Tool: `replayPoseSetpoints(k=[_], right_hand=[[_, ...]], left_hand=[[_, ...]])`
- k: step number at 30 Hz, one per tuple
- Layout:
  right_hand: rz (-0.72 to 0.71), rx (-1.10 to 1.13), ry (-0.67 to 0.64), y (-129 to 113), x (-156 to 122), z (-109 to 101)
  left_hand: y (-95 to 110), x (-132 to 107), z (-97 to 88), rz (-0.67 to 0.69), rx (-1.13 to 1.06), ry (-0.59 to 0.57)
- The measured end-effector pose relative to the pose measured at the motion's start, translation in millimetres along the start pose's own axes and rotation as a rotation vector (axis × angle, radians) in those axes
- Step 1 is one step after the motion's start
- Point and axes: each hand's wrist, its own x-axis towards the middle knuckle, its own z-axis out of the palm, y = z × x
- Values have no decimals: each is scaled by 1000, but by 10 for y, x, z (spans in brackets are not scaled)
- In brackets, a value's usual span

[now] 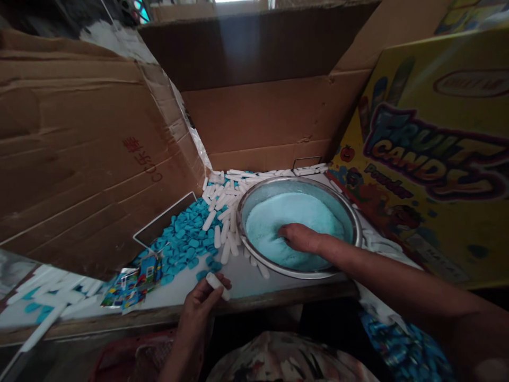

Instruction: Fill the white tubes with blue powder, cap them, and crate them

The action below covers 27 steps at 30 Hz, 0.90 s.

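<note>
White tube [218, 287] is in the left hand [201, 300], held just above the front edge of the bench [243, 277]. Farthest left, a brown cardboard sheet [75, 127] leans behind a spread of white sticks [69, 292]; right of these lie some printed packets [133, 286]. Next comes a heap of small blue discs [185, 239], with the left hand in front of it. Its fingers are closed around the tube, whose long axis slants: one end points away and to the left, the other toward the person and to the right. Beyond, more loose tubes [222, 201] lie at mixed angles up to a metal bowl [298, 274]. Inside it is pale blue powder [296, 204], and the right hand [300, 237] reaches in, its fingers bunched and partly sunk; whether they grip anything, I cannot tell. At the far right stands a yellow box [441, 122] printed "Fruit Candy".
</note>
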Motion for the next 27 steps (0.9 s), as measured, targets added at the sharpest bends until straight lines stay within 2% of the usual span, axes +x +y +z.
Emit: replayPoseSetpoints(k=[7,13,16,19,22,27], right_hand=[[10,-7,-94,-59,38,123],[-32,68,-54,-77,25,-28],[-25,70,-8,-20,-24,-102],[8,41,51,48,-88,-142],[36,-1,94,110,-181,-180],[96,-46,144,220,-412,-238]], left_hand=[[48,-48,21,-1,-9,-24],[117,-85,45,10,13,-46],[218,-67,105,38,38,-101],[366,2,260,140,91,-226],[496,105,516,259,147,-354],[505,313,1020,323,163,-487]])
